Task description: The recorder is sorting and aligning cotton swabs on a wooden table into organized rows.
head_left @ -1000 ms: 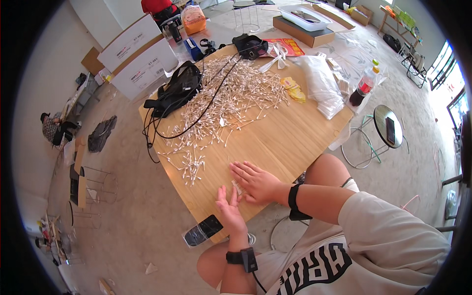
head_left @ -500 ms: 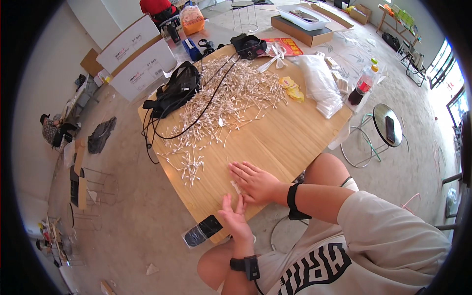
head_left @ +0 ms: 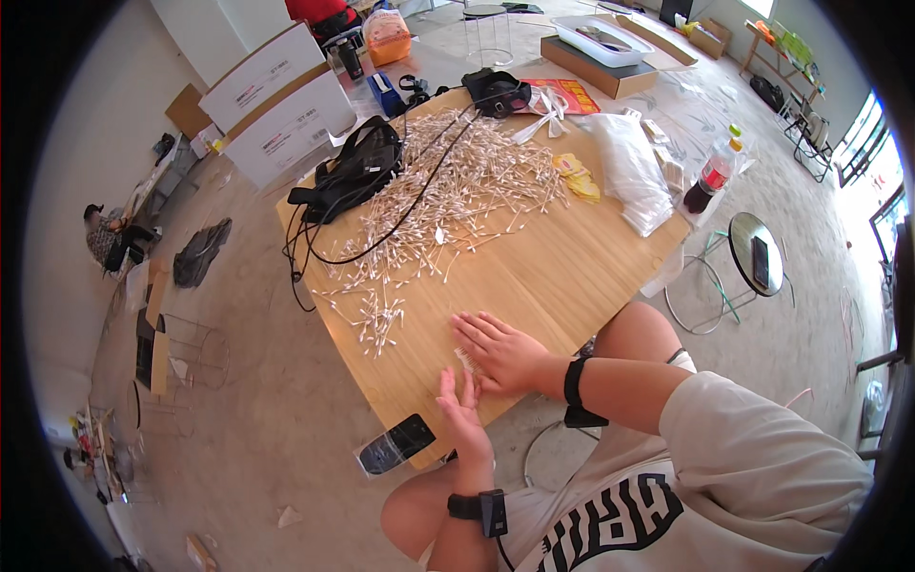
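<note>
A small bunch of white cotton swabs lies on the wooden table near its front corner, partly hidden by my hands. My right hand rests flat over it, palm down, fingers stretched out and close together. At its lower left side is my left hand, turned on edge with the fingers extended, the fingertips touching or almost touching the swabs. Neither hand wraps round anything that I can see. A large loose pile of cotton swabs spreads over the far left half of the table, with a smaller cluster nearer me.
A black strapped bag and its cable lie on the pile's left. Clear plastic bags, yellow packets and a cola bottle stand at the far right. A phone sits at the near left corner. A stool is to the right.
The whole view has shifted slightly. My hands stay at the same corner, with the left fingers moved slightly against the small bunch of swabs. The pile is unchanged.
</note>
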`<state>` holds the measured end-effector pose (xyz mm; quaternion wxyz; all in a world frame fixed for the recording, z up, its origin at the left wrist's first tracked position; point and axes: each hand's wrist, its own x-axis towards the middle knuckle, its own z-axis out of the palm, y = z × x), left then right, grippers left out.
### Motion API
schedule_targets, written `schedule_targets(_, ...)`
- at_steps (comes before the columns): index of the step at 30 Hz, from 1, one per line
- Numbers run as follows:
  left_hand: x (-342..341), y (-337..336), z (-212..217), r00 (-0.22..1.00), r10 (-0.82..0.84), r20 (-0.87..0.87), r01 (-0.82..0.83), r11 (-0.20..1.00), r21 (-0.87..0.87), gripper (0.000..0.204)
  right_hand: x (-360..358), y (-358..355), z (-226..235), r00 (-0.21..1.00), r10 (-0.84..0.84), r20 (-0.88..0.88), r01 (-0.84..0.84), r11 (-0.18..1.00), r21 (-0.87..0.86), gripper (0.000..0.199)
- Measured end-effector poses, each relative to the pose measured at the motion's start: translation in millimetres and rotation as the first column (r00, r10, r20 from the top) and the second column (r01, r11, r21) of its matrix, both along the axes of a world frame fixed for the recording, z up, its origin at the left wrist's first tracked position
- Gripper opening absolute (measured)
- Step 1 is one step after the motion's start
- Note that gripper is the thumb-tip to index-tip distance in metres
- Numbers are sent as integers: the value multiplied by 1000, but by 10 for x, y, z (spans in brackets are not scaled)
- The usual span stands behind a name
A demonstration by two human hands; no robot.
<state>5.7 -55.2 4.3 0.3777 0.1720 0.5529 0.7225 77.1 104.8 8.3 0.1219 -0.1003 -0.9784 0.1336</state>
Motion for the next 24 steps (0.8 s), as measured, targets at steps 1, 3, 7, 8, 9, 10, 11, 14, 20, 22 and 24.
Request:
schedule_targets(1,-7,-4,21,1000,4,16,-4,1000,1,87,-4,-5,5,1000,0,-5,0,1000,-16,84)
schedule_targets(3,-33,-7,29,999,18,34,-19,1000,10,88,-5,7,13,1000,10,-6,-10,1000,-24,83)
schedule_targets(7,-224,28,15,998,59,1,-58,989,137,91,-2,7,19,999,13,47,-14,1000,14,81)
schedule_targets(8,-272,75,12,991,79,-108,-56,978,200,92,-4,5,19,998,2,61,-3,1000,13,81)
schedule_targets(9,-311,116,-1,990,97,-102,-75,976,203,92,-8,-13,25,998,20,68,-21,1000,17,81)
schedule_targets(10,-352,172,-26,987,103,-127,-72,971,230,92,-10,-26,30,998,10,67,-10,1000,2,81)
schedule_targets(11,-377,202,-48,982,109,-152,-68,964,256,93,-15,-33,32,998,-1,68,2,1000,-13,81)
schedule_targets(14,-348,267,-111,975,114,-190,-64,966,251,93,-9,1,80,999,33,33,-29,992,-121,78)
schedule_targets(20,-286,373,-89,975,126,-181,-84,970,227,94,72,161,-7,943,-123,-308,-179,592,-786,75)
schedule_targets(22,-267,389,-69,976,126,-176,-83,969,231,93,-12,95,-33,899,-272,-343,-237,357,-904,75)
schedule_targets(24,-242,418,-53,978,121,-171,-79,969,235,93,-72,48,-82,842,-426,-330,-317,104,-943,76)
